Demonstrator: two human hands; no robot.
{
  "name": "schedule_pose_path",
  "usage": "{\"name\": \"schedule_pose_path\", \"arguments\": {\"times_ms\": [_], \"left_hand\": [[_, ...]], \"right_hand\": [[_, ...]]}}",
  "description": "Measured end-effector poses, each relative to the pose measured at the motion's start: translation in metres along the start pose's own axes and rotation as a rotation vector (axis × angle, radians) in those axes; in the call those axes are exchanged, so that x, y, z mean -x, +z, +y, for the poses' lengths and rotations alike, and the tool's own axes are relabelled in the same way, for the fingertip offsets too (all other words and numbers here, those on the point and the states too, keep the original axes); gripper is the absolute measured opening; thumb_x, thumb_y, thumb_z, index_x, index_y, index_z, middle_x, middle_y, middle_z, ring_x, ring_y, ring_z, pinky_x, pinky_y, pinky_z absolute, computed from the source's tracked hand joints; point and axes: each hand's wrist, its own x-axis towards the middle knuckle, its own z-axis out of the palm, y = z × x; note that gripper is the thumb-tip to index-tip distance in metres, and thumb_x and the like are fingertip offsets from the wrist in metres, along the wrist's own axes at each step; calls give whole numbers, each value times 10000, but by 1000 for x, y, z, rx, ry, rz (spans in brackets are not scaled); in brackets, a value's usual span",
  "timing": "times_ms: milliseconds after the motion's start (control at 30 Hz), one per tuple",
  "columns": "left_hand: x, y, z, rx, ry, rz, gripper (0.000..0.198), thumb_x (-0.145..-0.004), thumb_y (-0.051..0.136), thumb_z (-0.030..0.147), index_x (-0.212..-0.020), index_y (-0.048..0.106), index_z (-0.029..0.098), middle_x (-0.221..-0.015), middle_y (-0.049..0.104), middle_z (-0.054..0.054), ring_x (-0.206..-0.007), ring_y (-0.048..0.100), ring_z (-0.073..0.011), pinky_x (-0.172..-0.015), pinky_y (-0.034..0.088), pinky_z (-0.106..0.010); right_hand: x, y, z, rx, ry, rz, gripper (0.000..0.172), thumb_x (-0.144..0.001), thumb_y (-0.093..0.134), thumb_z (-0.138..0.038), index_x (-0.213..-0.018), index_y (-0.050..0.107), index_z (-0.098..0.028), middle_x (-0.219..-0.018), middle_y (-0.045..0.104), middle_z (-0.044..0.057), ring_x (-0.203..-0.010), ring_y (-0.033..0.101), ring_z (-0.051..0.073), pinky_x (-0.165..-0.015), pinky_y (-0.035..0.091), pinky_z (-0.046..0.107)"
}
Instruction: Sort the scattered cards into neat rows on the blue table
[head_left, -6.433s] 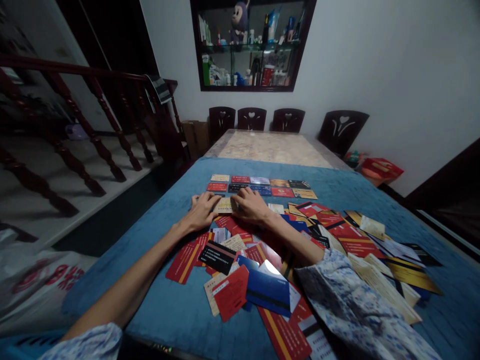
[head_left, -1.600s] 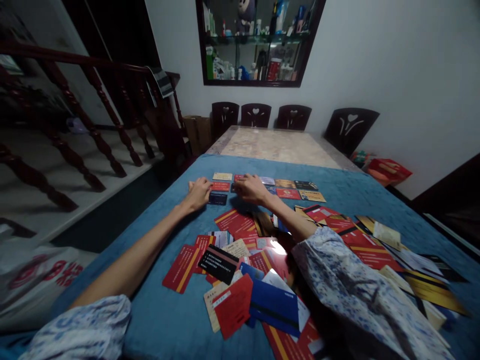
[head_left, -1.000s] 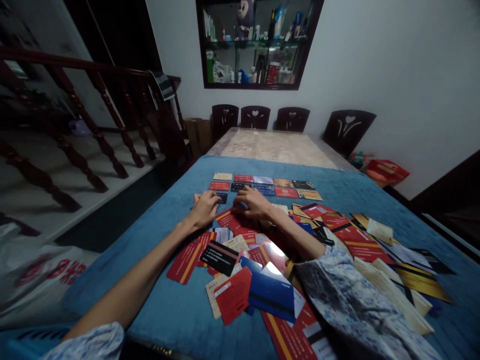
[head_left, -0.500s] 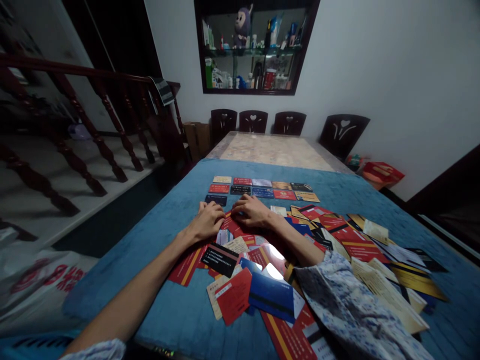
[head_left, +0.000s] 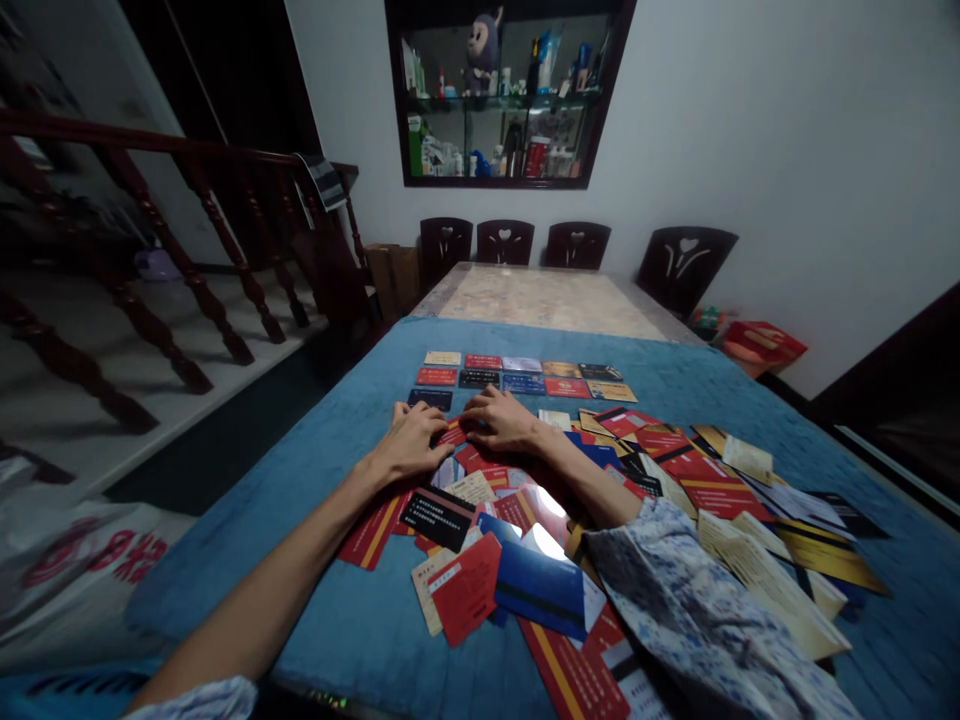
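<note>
A loose heap of plastic cards (head_left: 525, 520), mostly red, blue and cream, covers the near part of the blue cloth (head_left: 315, 460). Beyond it, cards lie in neat rows (head_left: 525, 373), with a single dark blue card (head_left: 430, 399) below the rows at the left. My left hand (head_left: 409, 450) and my right hand (head_left: 499, 420) rest side by side at the far edge of the heap. Their bent fingers meet on a red card (head_left: 452, 435) between them. My right forearm lies across the heap.
Past the cloth the table top (head_left: 540, 295) is bare stone, with dark chairs (head_left: 502, 242) at its far end. A wall cabinet (head_left: 506, 90) holds bottles. A wooden stair railing (head_left: 187, 220) runs along the left. A red bag (head_left: 761, 340) sits by the right wall.
Both hands have drawn back from the neat rows to the heap's far edge. The dark blue card stays alone below the rows, and my fingers have closed on a red card.
</note>
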Motion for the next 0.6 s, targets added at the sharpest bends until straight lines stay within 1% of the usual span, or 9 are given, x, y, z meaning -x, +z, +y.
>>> {"name": "schedule_pose_path", "arguments": {"times_ms": [167,267,367,500,600], "left_hand": [[-2,0,2,-32,-38,-16,234,-851,645,386,-924,771,203,-1149,720,-96,-1070,559,-288,-948,347,-484],[-3,0,1,-70,-49,-33,236,-862,632,388,-893,772,200,-1086,725,-96,-1043,578,-283,-935,372,-473],[-2,-1,0,-78,-23,-43,243,-891,595,367,-883,778,206,-1015,730,-95,-1001,601,-262,-919,399,-441],[1,-5,-5,-19,32,-31,291,-931,545,359,-858,791,220,-933,746,-84,-926,630,-222,-890,435,-375],[2,-8,-10,65,48,-33,297,-934,547,362,-880,800,216,-888,756,-66,-879,644,-199,-846,462,-326]], "right_hand": [[-1,1,-1,3,11,-5,318,-898,619,-385,-1167,715,-245,-1254,641,104,-1092,459,285,-796,403,371],[-1,0,-1,3,8,-4,331,-901,627,-385,-1183,715,-236,-1242,650,107,-1084,463,281,-793,395,370],[-1,1,1,-4,-16,12,358,-914,628,-397,-1223,706,-234,-1230,663,113,-1083,465,276,-805,388,372],[-2,6,7,-22,-44,52,345,-951,599,-425,-1208,719,-227,-1195,689,112,-1072,474,260,-812,378,368],[-3,12,11,-31,-68,103,332,-965,590,-431,-1183,733,-226,-1137,713,101,-1037,484,242,-814,369,356]]}}
